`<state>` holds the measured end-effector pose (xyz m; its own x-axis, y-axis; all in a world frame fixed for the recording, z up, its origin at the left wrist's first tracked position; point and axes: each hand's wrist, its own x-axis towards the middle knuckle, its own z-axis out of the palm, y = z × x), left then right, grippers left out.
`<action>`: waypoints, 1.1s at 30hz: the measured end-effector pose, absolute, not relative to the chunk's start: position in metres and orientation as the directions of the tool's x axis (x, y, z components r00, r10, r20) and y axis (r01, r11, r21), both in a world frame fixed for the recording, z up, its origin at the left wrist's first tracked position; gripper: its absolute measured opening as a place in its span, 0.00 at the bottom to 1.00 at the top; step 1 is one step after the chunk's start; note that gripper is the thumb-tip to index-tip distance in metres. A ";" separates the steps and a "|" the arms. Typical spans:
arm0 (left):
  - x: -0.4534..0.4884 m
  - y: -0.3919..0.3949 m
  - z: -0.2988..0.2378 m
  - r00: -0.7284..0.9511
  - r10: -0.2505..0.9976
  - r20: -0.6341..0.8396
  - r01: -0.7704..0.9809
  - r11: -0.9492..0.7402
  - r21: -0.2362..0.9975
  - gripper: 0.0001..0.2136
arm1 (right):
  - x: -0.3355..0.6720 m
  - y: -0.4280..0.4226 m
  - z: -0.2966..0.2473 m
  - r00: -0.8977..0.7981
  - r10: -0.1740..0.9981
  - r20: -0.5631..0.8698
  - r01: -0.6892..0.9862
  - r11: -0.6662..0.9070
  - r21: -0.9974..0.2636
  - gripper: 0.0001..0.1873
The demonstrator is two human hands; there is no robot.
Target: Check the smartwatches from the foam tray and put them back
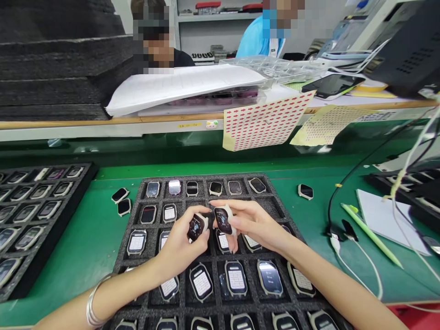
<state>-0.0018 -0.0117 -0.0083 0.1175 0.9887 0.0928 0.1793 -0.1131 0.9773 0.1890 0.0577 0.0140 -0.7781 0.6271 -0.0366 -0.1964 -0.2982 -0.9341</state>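
Observation:
My left hand grips a smartwatch without a strap, its dark screen lit with a watch face. A second smartwatch with a pale case and a similar lit face is pinched in my right hand. The two watches are held close together, tilted, above a black foam tray. Rows of smartwatch bodies fill many of its compartments; several show white screens, such as the watch below my hands. Others in the far row are dark. My forearms hide part of the tray.
Another foam tray of watches stands at the left. Loose watches lie beside the middle tray, and one sits to the right. Cables, a green pen and paper are at right. Two people are behind the shelf.

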 end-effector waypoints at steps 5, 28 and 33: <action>-0.002 -0.013 -0.006 0.134 0.987 0.086 0.163 -0.107 0.981 0.15 | 0.192 0.061 0.012 -0.792 0.608 -0.062 -0.098 -0.226 -0.969 0.26; 0.000 -0.007 0.000 0.152 0.987 0.053 0.299 -0.097 0.949 0.14 | 0.190 0.059 0.014 -0.743 0.661 -0.110 -0.028 -0.195 -0.980 0.28; -0.002 -0.006 0.001 0.145 0.987 0.076 0.285 -0.115 0.952 0.15 | 0.189 0.059 0.017 -0.723 0.682 -0.109 -0.036 -0.194 -0.980 0.27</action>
<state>-0.0019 -0.0059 0.0007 0.1450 0.9865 0.0760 0.2852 -0.1152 0.9515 0.1891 0.0585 0.0165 -0.7228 0.6824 -0.1086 -0.0360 -0.1942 -0.9803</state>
